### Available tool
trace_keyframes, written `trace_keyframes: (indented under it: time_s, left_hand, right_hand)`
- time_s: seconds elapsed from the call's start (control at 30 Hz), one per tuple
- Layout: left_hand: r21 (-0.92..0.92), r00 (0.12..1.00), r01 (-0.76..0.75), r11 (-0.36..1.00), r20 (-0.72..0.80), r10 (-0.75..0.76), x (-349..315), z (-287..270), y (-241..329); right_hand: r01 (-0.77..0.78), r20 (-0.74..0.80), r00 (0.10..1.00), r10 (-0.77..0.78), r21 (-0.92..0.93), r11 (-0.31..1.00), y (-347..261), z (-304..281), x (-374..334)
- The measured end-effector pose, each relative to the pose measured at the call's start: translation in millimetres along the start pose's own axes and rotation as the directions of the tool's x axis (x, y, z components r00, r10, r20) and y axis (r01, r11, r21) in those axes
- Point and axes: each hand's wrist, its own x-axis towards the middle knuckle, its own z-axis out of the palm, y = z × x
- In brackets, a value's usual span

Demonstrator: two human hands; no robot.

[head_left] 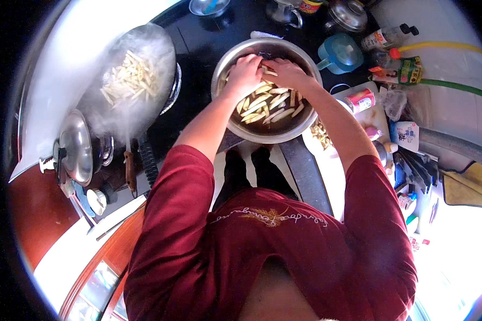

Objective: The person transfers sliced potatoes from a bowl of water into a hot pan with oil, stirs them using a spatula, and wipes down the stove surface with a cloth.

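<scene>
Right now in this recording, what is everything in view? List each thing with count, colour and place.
large round steel bowl: one, silver, centre of the dark counter
pale cut potato sticks: many, cream-yellow, inside that bowl
steaming dark wok: one, upper left, holding more pale sticks
domed steel lid: one, silver, left edge
light blue plastic jug: one, right of the bowl
small red and white can: one, right of the bowl
yellow cloth: one, far right
left hand: in the bowl, fingers down among the sticks
right hand: in the bowl beside it, on the sticks
dark red sleeves: two, lower frame
</scene>
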Motion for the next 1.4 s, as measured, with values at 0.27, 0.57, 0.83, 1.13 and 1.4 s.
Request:
trace_keyframes:
  time_s: [0.27,0.57,0.83,1.13,1.4]
  left_hand:
    - [-0.375,0.802,0.527,0.762,0.516,-0.301,-31.4,21.6,-31.6]
    - [-0.950,0.699,0.296,-0.101,0.288,-0.655,-63.2,46.5,46.1]
    - [-0.991,0.677,0.057,-0.124,0.130,-0.725,-46.4,17.3,90.9]
    - [-0.988,0.725,-0.013,-0.156,0.098,-0.681,-55.3,1.5,119.6]
    - [-0.953,0.752,-0.289,-0.093,-0.166,-0.638,-59.3,-133.2,113.7]
  right_hand:
    - [-0.096,0.046,0.995,0.084,0.424,0.901,4.2,12.3,-57.3]
    - [0.029,0.192,0.798,0.571,0.934,-0.356,-67.4,52.7,-65.7]
    - [0.298,0.014,0.707,0.707,0.901,-0.316,-92.1,37.9,-56.0]
    - [0.306,-0.098,0.684,0.723,0.938,-0.162,-98.7,14.2,-86.0]
    - [0.411,-0.355,0.765,0.537,0.912,0.018,-196.0,-91.2,-76.6]
